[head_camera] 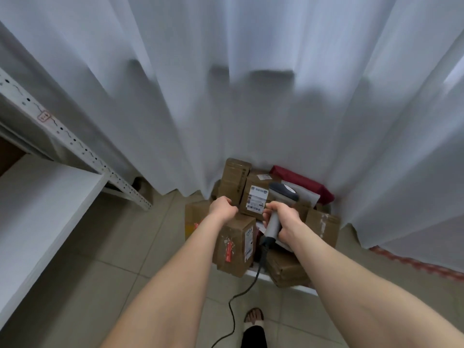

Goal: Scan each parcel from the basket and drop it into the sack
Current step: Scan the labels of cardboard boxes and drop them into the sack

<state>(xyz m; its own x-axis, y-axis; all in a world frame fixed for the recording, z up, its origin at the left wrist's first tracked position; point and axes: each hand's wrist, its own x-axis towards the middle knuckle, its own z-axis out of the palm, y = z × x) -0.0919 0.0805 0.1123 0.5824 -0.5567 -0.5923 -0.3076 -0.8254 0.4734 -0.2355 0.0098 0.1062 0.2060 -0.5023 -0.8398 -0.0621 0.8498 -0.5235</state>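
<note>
A white basket (258,274) on the floor is piled with several brown cardboard parcels. On top lies a tilted parcel with a white label (256,197). My left hand (223,206) has its fingers curled round that parcel's left edge. My right hand (285,221) grips the grey handle of a barcode scanner (283,191), whose dark head hovers just right of the label. Another taped parcel (236,243) stands under my left wrist. A dark red soft packet (305,183) lies at the back right. No sack is clearly in view.
A white curtain (251,96) hangs right behind the basket and over its far side. A white metal shelf unit (45,192) stands to the left. The scanner's black cable (233,312) trails over the tiled floor beside my foot (254,316). A red-and-white striped edge (414,262) shows under the curtain at right.
</note>
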